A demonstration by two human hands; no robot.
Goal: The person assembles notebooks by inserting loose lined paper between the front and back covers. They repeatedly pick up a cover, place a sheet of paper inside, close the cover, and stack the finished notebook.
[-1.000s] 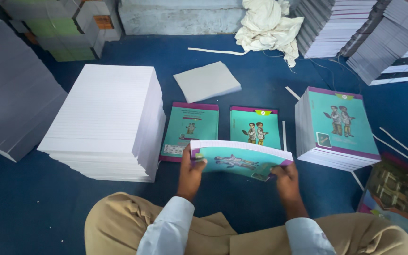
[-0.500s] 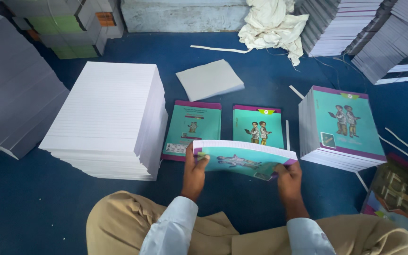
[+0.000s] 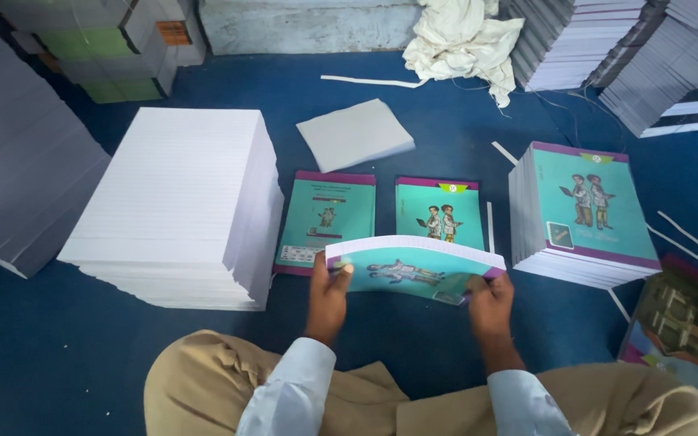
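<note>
One thin teal paper-covered booklet (image 3: pixel 414 270) is gripped at lower centre, the left hand (image 3: pixel 329 295) clamped on its left edge and the right hand (image 3: pixel 490 303) on its right. Two loose teal covers (image 3: pixel 329 218) lie flat on the blue floor just above it. One finished stack of teal books (image 3: pixel 579 214) stands at right, and one tall white pile of uncovered pages (image 3: pixel 183 202) at left looks largely unworked.

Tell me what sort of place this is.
Probably a book bindery or print workshop: a tall white stack of uncovered page blocks, a pile of finished teal-covered books, and loose teal covers on the blue floor. Both hands grip one teal book.
</note>
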